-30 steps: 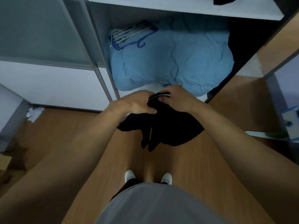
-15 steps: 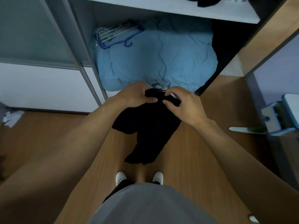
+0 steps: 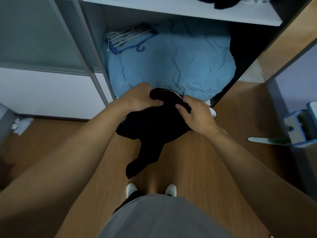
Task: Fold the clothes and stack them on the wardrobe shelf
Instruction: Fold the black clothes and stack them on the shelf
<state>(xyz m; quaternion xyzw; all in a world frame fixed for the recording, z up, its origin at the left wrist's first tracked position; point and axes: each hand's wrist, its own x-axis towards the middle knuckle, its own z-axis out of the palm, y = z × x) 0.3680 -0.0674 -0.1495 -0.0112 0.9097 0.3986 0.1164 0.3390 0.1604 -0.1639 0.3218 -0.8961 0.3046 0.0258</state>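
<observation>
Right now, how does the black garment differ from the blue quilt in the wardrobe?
The black garment hangs from the left hand and right hand; the blue quilt lies in the wardrobe's lower compartment. The garment is far smaller than the quilt. Both are crumpled, not folded.

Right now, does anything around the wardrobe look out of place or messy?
Yes. A bundle of hangers lies loose on the blue bedding instead of hanging, and something white and crumpled lies on the floor at left.
</observation>
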